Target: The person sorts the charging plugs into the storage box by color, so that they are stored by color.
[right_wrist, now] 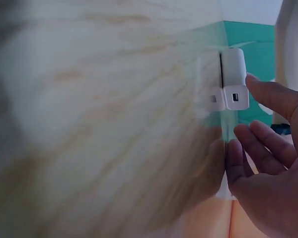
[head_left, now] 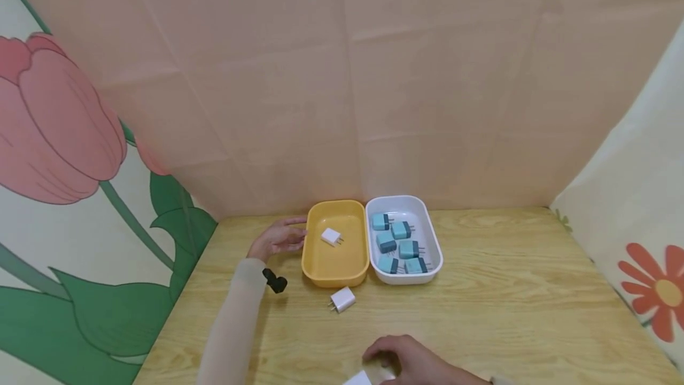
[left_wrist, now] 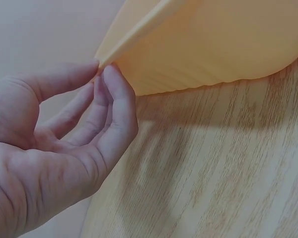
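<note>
My left hand (head_left: 279,237) is at the left side of the yellow tray (head_left: 335,275). In the left wrist view its thumb and fingertips pinch the rim of that tray. A white charger plug (head_left: 331,236) lies inside the tray, and another white charger plug (head_left: 343,299) lies on the table in front of it. Low in the head view, my right hand (head_left: 414,362) is beside a third white charger plug (head_left: 358,379), partly cut off by the frame edge. The right wrist view shows this plug with its USB port, the thumb right at its side and the other fingers spread away from it.
A white tray (head_left: 437,254) stands against the yellow one on its right, holding several teal charger plugs (head_left: 408,249). The wooden table (head_left: 513,290) ends at a pinkish cloth backdrop (head_left: 459,88). Flower-printed panels (head_left: 662,207) stand at both sides.
</note>
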`<state>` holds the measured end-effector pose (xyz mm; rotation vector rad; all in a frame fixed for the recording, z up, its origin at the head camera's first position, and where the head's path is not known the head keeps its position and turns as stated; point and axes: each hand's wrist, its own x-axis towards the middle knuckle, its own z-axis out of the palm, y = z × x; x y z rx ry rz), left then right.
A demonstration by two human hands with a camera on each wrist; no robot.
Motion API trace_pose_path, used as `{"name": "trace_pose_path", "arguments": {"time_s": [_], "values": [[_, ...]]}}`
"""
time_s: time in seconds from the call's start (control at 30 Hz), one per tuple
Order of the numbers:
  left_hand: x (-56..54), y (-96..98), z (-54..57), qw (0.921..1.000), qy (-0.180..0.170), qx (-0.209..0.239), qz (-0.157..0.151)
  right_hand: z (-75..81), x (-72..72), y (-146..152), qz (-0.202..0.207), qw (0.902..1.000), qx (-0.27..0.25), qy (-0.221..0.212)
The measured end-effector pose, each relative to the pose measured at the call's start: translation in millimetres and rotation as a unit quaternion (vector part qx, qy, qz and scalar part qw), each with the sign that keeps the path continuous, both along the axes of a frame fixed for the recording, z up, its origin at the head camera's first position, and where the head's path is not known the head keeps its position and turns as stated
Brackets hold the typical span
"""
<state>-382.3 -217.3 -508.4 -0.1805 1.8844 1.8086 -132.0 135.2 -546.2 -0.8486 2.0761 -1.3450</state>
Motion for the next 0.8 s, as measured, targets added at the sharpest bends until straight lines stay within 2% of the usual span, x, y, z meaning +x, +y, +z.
{"name": "trace_pose_path", "arguments": {"time_s": [0.17,0.3,0.43,0.67,0.8], "values": [[1.8,1.7,2.3,1.0000,0.003,-0.003,-0.001,-1.6,2.5,0.8,0.009,0.9995,0.002,0.031],[1.0,1.9,1.0,1.0000,0.003,-0.005,-0.002,-3.2,4.7,-0.1,0.017,0.9957,-0.006,0.091],[0.4,0.5,-0.9,1.0000,0.003,-0.006,-0.006,-6.2,6.1,-2.6,0.013,0.9930,-0.009,0.117],[-0.8,-0.8,-2.3,0.9999,0.003,-0.004,-0.009,-8.4,6.0,-5.9,0.005,0.9966,-0.015,0.080],[-2.3,-0.1,-3.4,1.0000,0.001,-0.002,-0.009,-8.0,6.8,-6.9,0.003,0.9961,-0.021,0.086]]}}
